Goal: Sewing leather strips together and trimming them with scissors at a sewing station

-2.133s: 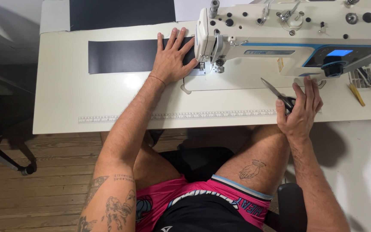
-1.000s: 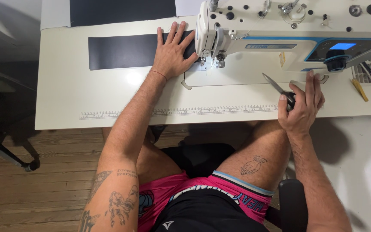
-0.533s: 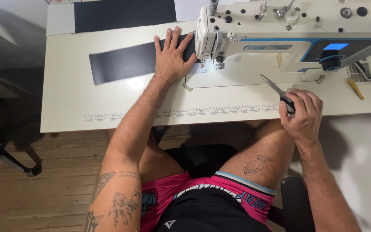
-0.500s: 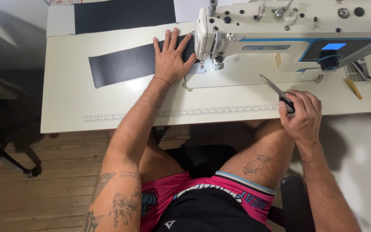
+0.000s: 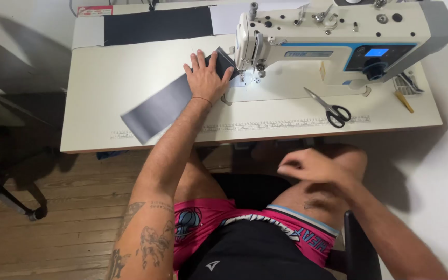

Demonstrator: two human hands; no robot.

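The left hand [image 5: 207,78] lies flat and open, fingers spread, palm down on a long dark fabric strip [image 5: 162,106]. The strip runs slantwise under the palm: its far end reaches just past the fingertips to the needle area of the white sewing machine [image 5: 333,39], and its near end trails back toward the wrist side, close to the ruler markings [image 5: 265,125] along the front edge of the bench [image 5: 105,72]. The machine's head stands directly to the right of the fingers, nearly touching them.

The right hand [image 5: 312,167] holds nothing; it hangs loosely curled and somewhat blurred above the person's thigh, below the bench edge and well apart from anything on top. Beyond it, up on the bench, black-handled scissors [image 5: 330,108] lie untouched with blades pointing toward the machine. Farther right of the scissors lies a small yellow tool [image 5: 404,101].

Beyond the left hand's fingertips, at the far edge of the bench, a second dark fabric piece [image 5: 156,24] lies flat, with a pale sheet [image 5: 224,11] beside it.
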